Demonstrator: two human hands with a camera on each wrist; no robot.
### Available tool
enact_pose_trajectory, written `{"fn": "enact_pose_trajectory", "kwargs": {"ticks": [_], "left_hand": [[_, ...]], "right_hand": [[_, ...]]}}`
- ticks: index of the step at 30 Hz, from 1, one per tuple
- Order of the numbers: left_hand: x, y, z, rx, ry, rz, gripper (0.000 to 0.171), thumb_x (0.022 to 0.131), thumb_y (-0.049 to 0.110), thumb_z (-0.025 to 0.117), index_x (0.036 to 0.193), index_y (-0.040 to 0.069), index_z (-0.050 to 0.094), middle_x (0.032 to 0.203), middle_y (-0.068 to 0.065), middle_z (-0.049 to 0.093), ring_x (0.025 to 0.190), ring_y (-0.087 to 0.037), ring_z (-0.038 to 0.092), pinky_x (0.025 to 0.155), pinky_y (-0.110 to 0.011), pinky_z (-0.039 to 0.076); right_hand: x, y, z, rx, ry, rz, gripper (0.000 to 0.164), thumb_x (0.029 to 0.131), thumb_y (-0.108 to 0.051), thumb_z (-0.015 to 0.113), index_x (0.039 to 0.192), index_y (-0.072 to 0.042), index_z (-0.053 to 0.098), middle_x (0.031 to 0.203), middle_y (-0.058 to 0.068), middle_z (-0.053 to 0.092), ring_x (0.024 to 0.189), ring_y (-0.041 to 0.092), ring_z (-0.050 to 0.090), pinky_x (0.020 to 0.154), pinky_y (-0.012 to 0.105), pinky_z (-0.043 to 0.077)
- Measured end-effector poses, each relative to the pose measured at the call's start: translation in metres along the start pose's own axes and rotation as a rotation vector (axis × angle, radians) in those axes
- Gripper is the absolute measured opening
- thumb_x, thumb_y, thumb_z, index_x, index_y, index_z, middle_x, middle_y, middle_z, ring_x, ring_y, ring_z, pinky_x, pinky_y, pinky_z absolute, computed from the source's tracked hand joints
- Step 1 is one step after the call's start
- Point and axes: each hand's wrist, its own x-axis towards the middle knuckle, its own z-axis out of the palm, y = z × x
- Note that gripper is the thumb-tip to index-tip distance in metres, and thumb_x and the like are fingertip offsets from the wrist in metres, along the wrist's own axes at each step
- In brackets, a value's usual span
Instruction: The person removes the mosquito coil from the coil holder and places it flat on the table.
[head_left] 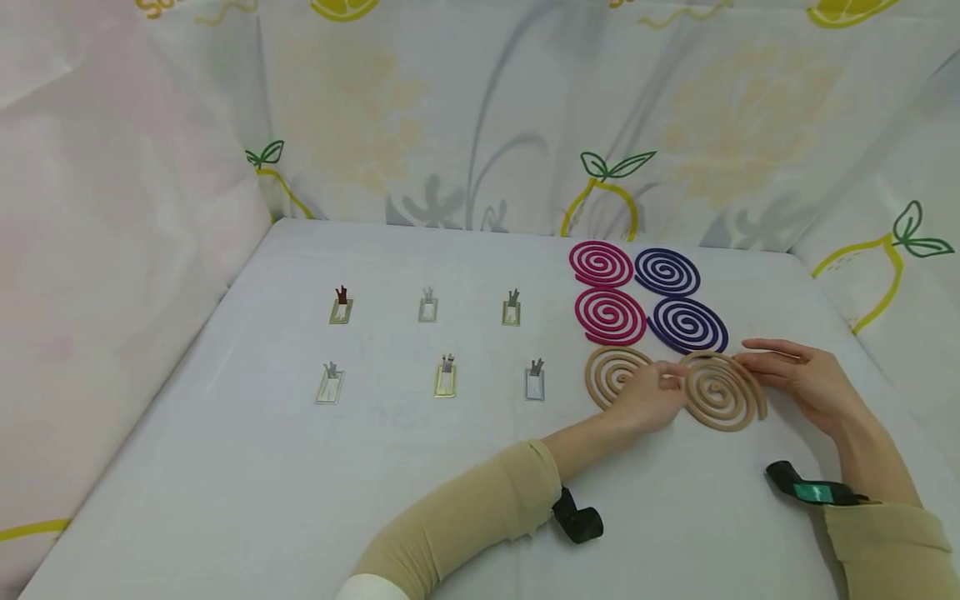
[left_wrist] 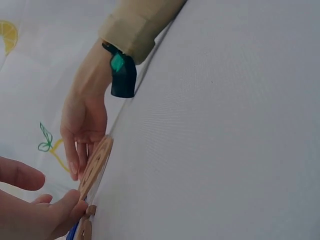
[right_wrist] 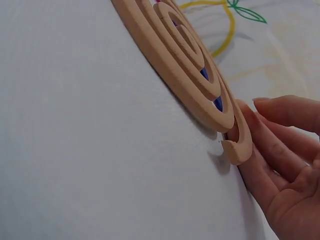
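Two tan mosquito coils lie at the front of a coil group on the right. My left hand [head_left: 647, 398] pinches the left edge of the right-hand tan coil [head_left: 718, 392], its fingers partly over the other tan coil [head_left: 611, 375]. From the opposite side my right hand [head_left: 806, 379] touches the outer edge with fairly straight fingers. In the right wrist view, those fingers [right_wrist: 260, 165] lie against the coil's outer end. The left wrist view shows the held coil [left_wrist: 95, 165] tilted, seen nearly edge-on between both hands.
Behind are two pink coils [head_left: 610, 316] and two dark purple coils [head_left: 687, 324]. Several small metal stands [head_left: 445, 381] with upright prongs sit in two rows at left. Printed cloth [head_left: 465, 108] walls the white table [head_left: 285, 508]. Dark straps [head_left: 813, 492] circle the wrists.
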Motion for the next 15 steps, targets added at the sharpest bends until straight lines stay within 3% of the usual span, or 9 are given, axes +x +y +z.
{"fn": "enact_pose_trajectory", "kwargs": {"ticks": [8,15], "left_hand": [[-0.0015,0.0006,0.0028,-0.034,-0.034,-0.003,0.042,0.091,0.0,0.059,0.132,0.006,0.057,0.12,-0.007,0.071,0.096,-0.001,0.061,0.081,-0.015,0.048],[-0.0034,0.001,0.0033,0.036,-0.035,-0.021,0.046,0.088,0.003,0.062,0.134,0.011,0.057,0.125,-0.004,0.068,0.103,-0.003,0.059,0.087,-0.018,0.048]], "right_hand": [[0.0011,0.0003,-0.0019,-0.257,0.036,0.03,0.02,0.1,-0.016,0.062,0.113,-0.03,0.067,0.094,-0.018,0.074,0.088,-0.006,0.068,0.074,0.009,0.053],[0.0024,0.0016,-0.0034,-0.287,0.032,0.013,0.02,0.101,-0.016,0.059,0.112,-0.031,0.066,0.093,-0.016,0.075,0.086,-0.002,0.07,0.074,0.01,0.054]]}}
